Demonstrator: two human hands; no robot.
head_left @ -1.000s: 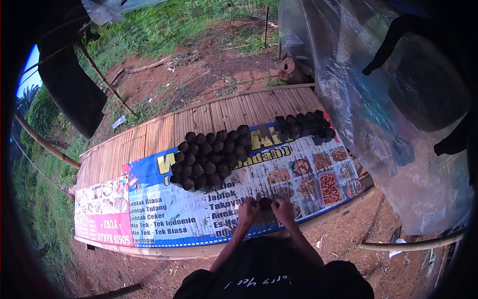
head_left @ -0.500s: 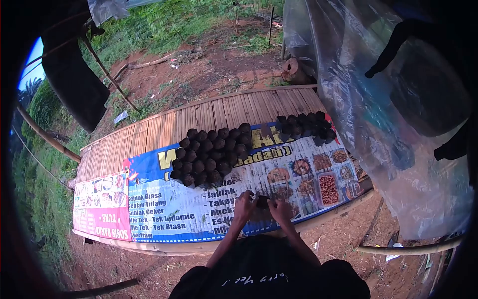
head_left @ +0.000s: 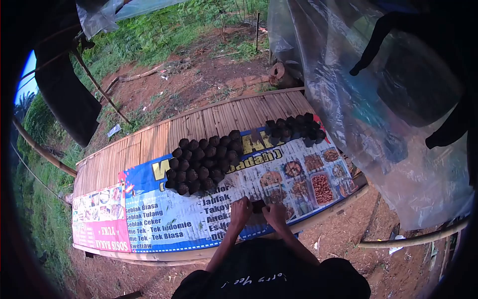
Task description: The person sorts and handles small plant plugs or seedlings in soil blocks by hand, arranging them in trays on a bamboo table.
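My left hand (head_left: pixel 240 210) and my right hand (head_left: pixel 275 215) are close together near the front edge of the banner-covered table. Their fingers are curled closed on a small black block (head_left: pixel 258 206) that sits between them, one hand gripping each side. Fine detail of the block is lost in its dark colour. Beyond my hands, a large cluster of black rounded, faceted lumps (head_left: pixel 203 162) stands packed together on the banner (head_left: pixel 164 219). A smaller group of similar black lumps (head_left: pixel 296 128) sits farther back on the right.
Bamboo slats (head_left: pixel 199 122) form the table's back part. Clear plastic sheeting (head_left: pixel 328 84) hangs at the right, with dark cloth (head_left: pixel 418 84) near it. A bamboo pole (head_left: pixel 413 240) crosses the lower right. Dark fabric (head_left: pixel 67 94) hangs at the left.
The view has shifted slightly. My fingers have drawn in more tightly about the black block, with the left hand's raised fingers now curled. The two groups of lumps look the same.
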